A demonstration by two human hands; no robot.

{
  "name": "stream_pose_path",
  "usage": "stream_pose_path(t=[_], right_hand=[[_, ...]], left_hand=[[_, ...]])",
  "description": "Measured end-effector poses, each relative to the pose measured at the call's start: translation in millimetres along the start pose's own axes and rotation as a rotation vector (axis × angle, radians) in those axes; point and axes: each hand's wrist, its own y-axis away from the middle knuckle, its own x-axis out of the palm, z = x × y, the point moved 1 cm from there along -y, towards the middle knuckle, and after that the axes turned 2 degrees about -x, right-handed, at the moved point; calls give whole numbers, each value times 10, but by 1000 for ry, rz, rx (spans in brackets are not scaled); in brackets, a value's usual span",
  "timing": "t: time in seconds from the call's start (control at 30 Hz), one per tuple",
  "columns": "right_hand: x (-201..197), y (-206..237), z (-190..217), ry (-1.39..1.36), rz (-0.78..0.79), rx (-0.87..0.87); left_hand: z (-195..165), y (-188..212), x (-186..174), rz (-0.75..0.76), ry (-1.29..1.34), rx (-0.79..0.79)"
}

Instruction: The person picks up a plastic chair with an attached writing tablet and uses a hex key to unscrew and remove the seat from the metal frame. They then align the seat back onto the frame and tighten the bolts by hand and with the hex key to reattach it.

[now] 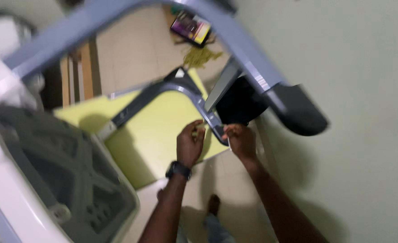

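Left hand: the left hand [191, 145], with a black wristwatch [178, 170] on its wrist, is at the middle of the frame, fingers curled at the lower end of the grey metal frame [181, 90].
Left grip: fingers are bent close together against the frame's end; motion blur hides whether they pinch anything.
Right hand: the right hand [240, 139] is just right of the left one, at the same end of the frame, thumb and fingers drawn together.
Right grip: nearly shut; it may pinch a thin pale piece that hangs below the fingers, but the blur leaves this uncertain.
Grey metal frame: a curved grey bracket lying across the yellow-green panel [154, 135], running from centre left to the hands.
Yellow-green panel: a flat board in the middle of the frame, resting over the tiled floor [131, 49].
Foreground bar: a thick grey bar with a black end cap [297, 110] sweeps from upper left to centre right, blurred.
Lower left: a white appliance with a dark grey moulded top [64, 171].
Top centre: a phone with a lit screen [191, 28] lies on the floor.
Right side: a pale green wall [351, 90].
Bottom centre: the person's feet [213, 204] on the floor.
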Motion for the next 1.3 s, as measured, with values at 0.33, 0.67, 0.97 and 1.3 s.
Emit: stream_pose_path(t=[0.33,0.67,0.97,1.3], right_hand=[[301,-248,-564,-168,69,38],[384,-504,-371,-92,134,46],[362,-482,-181,-8,94,48],[363,-509,-105,9,146,176]], left_hand=[[567,5,151,-52,-185,69],[841,-548,513,-12,-321,277],[953,-664,613,60,-536,282],[1025,-729,637,89,-570,245]])
